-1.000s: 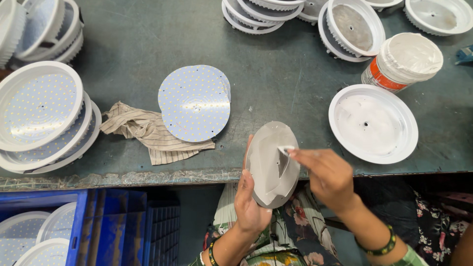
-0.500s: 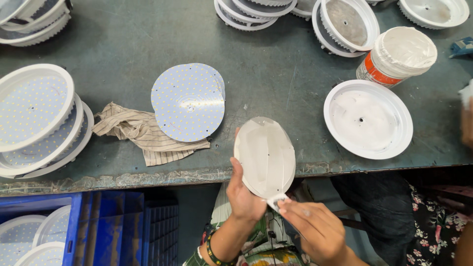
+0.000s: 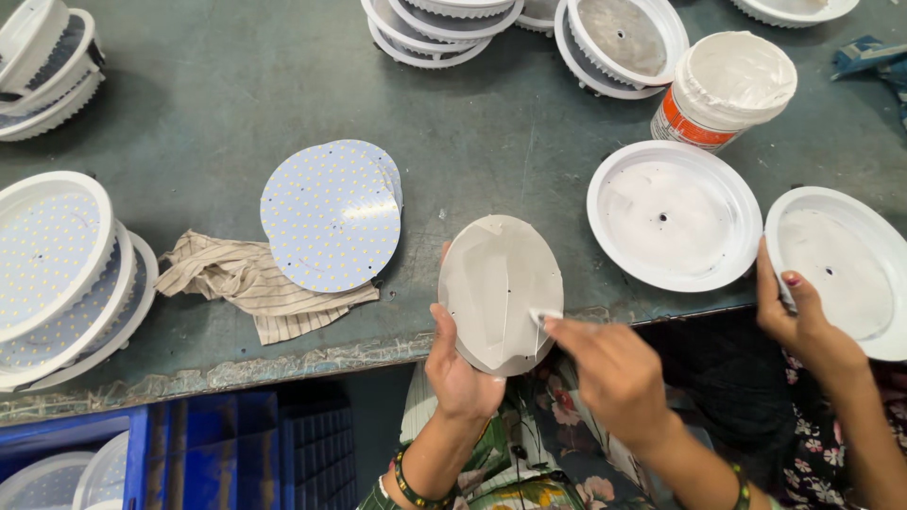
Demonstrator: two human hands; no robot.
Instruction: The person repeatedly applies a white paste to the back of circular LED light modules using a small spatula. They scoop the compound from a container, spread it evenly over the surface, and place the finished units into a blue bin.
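My left hand (image 3: 460, 374) grips a round grey-white disc (image 3: 499, 288) by its lower edge, tilted up over the table's front edge. My right hand (image 3: 609, 370) reaches across it, its fingertips pressed on the disc's right side, smearing white paste. Left of the disc lies a small stack of round LED boards (image 3: 331, 215) dotted with tiny chips. To the right sits an empty white round housing (image 3: 673, 215).
Another person's hand (image 3: 798, 316) holds a second white housing (image 3: 841, 269) at the right edge. A white paste tub (image 3: 723, 87), a striped rag (image 3: 248, 280), stacked housings with LED boards (image 3: 59, 274) at left, more housings (image 3: 619, 38) at back, a blue crate (image 3: 170, 453) below.
My right hand has come up from below the disc to its right face. Another person's hand has brought a white housing in at the right.
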